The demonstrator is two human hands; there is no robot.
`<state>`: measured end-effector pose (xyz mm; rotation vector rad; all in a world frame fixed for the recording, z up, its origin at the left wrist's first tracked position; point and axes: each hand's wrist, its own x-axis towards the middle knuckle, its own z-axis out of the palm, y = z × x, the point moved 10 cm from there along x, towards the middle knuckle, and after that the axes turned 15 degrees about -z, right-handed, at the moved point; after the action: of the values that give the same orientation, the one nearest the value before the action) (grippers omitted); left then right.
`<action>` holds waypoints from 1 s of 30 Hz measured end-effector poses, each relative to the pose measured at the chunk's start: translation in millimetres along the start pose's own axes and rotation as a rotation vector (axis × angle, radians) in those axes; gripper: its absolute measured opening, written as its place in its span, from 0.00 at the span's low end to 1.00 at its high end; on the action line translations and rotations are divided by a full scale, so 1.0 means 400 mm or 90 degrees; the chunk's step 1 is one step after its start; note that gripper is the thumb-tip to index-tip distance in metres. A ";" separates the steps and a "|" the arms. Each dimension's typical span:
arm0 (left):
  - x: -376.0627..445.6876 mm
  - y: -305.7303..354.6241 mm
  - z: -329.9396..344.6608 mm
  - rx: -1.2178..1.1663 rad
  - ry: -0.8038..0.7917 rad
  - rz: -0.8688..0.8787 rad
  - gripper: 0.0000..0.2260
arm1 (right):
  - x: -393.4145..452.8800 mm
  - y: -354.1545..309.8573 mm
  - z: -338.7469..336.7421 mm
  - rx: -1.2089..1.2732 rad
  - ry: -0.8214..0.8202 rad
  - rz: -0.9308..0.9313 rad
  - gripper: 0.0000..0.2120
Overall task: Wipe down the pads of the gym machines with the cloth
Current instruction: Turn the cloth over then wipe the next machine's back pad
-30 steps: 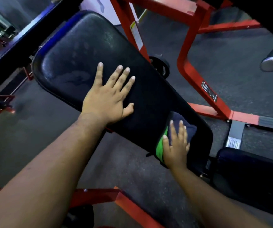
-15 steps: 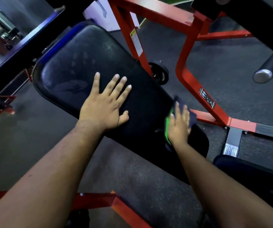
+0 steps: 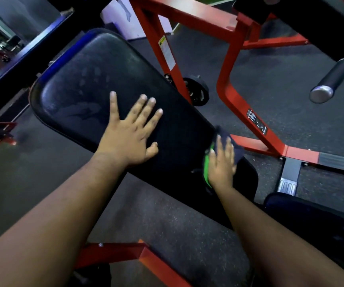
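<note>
Wiping step in hand: right hand (image 3: 221,164) presses a dark blue cloth w/ green edge (image 3: 232,147) flat on the lower right edge of the long black padded backrest (image 3: 96,79), fingers straight & close together. Left hand (image 3: 128,137) lies flat mid-pad, fingers spread, bracing. Upper pad looks smudged, so prob. next: sweep cloth up that way, shifting left hand clear.

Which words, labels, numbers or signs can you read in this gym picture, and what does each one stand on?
No text here can be read.
Yellow-topped sticker on the red upright: print blurred.
Black plate on the red frame leg: marks too small to read.
White board behind the black pad: only a dark mark, no legible words.
</note>
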<state>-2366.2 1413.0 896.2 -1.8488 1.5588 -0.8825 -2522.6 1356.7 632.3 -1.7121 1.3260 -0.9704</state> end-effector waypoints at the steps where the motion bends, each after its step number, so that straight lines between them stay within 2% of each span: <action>1: -0.001 0.031 -0.005 -0.010 0.005 0.018 0.36 | -0.027 0.068 -0.004 0.014 0.002 0.063 0.27; 2: -0.005 0.078 -0.003 -0.015 0.001 0.046 0.36 | -0.047 0.104 -0.003 0.016 0.004 0.098 0.27; 4: -0.010 0.179 0.012 -0.014 -0.012 0.110 0.36 | -0.038 0.065 0.001 0.015 0.023 0.085 0.27; 8: 0.000 0.291 0.047 -0.012 -0.033 0.143 0.35 | 0.034 -0.173 0.026 0.020 -0.023 -0.153 0.29; 10: 0.002 0.305 0.060 0.008 -0.029 0.144 0.36 | 0.033 -0.147 0.025 0.007 -0.037 -0.185 0.29; 12: 0.001 0.307 0.070 0.024 -0.027 0.145 0.37 | 0.018 -0.027 0.020 -0.026 -0.021 -0.139 0.31; 16: 0.003 0.307 0.070 0.050 -0.029 0.147 0.38 | -0.054 0.271 -0.011 -0.028 0.003 0.086 0.33; 18: 0.006 0.307 0.068 0.053 -0.030 0.144 0.38 | -0.066 0.315 -0.014 0.001 0.023 0.149 0.33; 21: 0.007 0.308 0.063 0.051 -0.027 0.142 0.38 | -0.032 0.212 -0.009 0.035 0.049 0.119 0.33; 24: 0.007 0.313 0.065 0.054 -0.025 0.144 0.38 | 0.002 0.075 0.014 0.035 -0.008 -0.058 0.30; 26: 0.002 0.314 0.066 0.058 -0.021 0.144 0.38 | -0.004 0.089 0.010 0.009 -0.021 -0.127 0.29; 28: 0.001 0.313 0.069 0.071 -0.018 0.146 0.38 | -0.013 0.193 0.005 -0.025 -0.017 -0.083 0.31; 30: 0.005 0.312 0.067 0.072 -0.022 0.143 0.38 | -0.045 0.331 -0.005 -0.030 -0.014 0.039 0.32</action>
<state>-2422.1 1390.2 783.6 -1.5661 1.6230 -0.8129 -2581.5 1350.0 512.4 -1.7031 1.3890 -0.8888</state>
